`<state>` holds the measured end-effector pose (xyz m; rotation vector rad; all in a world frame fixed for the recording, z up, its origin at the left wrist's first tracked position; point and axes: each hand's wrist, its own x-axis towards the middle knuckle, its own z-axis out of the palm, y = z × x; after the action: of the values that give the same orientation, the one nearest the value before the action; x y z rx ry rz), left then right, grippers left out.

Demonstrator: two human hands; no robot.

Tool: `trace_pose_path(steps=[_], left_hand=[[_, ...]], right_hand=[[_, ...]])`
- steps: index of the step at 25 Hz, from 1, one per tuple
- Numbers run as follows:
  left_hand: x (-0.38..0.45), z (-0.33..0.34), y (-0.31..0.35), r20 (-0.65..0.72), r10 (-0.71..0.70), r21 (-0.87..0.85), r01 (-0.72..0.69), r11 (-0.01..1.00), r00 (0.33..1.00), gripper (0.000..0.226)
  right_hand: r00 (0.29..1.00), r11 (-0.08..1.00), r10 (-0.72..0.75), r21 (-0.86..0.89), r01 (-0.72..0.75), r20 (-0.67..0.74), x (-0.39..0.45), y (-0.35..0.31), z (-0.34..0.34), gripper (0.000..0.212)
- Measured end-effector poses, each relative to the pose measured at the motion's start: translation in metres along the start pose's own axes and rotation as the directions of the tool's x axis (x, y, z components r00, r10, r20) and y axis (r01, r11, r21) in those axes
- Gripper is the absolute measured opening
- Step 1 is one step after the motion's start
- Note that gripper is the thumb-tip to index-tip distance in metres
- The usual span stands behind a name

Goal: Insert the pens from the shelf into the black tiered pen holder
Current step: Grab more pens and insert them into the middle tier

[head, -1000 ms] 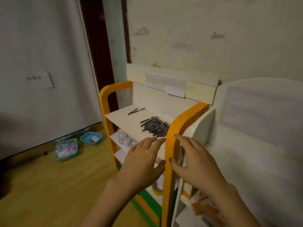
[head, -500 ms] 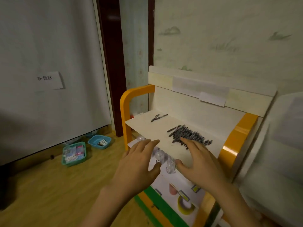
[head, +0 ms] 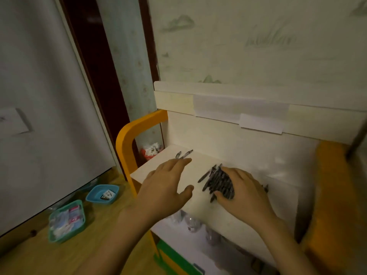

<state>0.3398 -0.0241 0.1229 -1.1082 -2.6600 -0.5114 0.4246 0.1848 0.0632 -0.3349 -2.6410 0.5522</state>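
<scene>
Right hand [head: 244,192] spread, cupping pen pile [head: 217,182] on shelf [head: 158,165], barrels slanting away rightward; left hand [head: 164,185] open, empty.

Dark grey pens [head: 217,183] lie on a cream-white shelf [head: 248,203] with orange side frames [head: 127,139]; teal basket [head: 66,221] and blue tray [head: 102,194] sit on tan wood floor [head: 49,257]

Dim warm indoor light, soft motion blur, wide-angle bending at edges, perhaps slightly underexposed
</scene>
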Motion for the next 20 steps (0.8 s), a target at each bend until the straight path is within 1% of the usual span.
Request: trace_pose_path(steps=[3, 7, 9, 13, 15, 17, 20], left_hand=[[0.055, 0.018, -0.022, 0.056, 0.068, -0.045, -0.065, 0.997, 0.996, 0.069], [0.107, 0.060, -0.043, 0.137, 0.135, -0.158, -0.113, 0.981, 0.981, 0.069], [0.130, 0.082, -0.050, 0.194, 0.164, -0.211, -0.122, 0.970, 0.967, 0.070], [0.177, 0.133, -0.063, 0.317, 0.216, -0.298, -0.119, 0.947, 0.924, 0.069], [0.196, 0.161, -0.066, 0.394, 0.195, -0.297, -0.077, 0.952, 0.898, 0.070], [0.208, 0.188, -0.068, 0.490, 0.128, -0.262, 0.005, 0.965, 0.862, 0.075], [0.217, 0.224, -0.066, 0.612, -0.001, -0.121, 0.094, 0.988, 0.791, 0.087]], right_hand=[[0.999, 0.998, 0.046, -0.042, -0.047, -0.010, 0.039, 0.017, 0.017, 0.068], [0.992, 0.977, 0.126, -0.175, -0.125, -0.008, 0.071, 0.033, 0.033, 0.070], [0.981, 0.957, 0.195, -0.221, -0.189, 0.004, 0.080, 0.042, 0.040, 0.071], [0.931, 0.894, 0.366, -0.271, -0.356, -0.014, 0.088, 0.058, 0.053, 0.075], [0.907, 0.863, 0.421, -0.298, -0.408, -0.023, 0.089, 0.063, 0.056, 0.076], [0.897, 0.848, 0.440, -0.309, -0.431, -0.042, 0.090, 0.066, 0.057, 0.074], [0.875, 0.819, 0.481, -0.329, -0.469, -0.049, 0.093, 0.070, 0.062, 0.075]])
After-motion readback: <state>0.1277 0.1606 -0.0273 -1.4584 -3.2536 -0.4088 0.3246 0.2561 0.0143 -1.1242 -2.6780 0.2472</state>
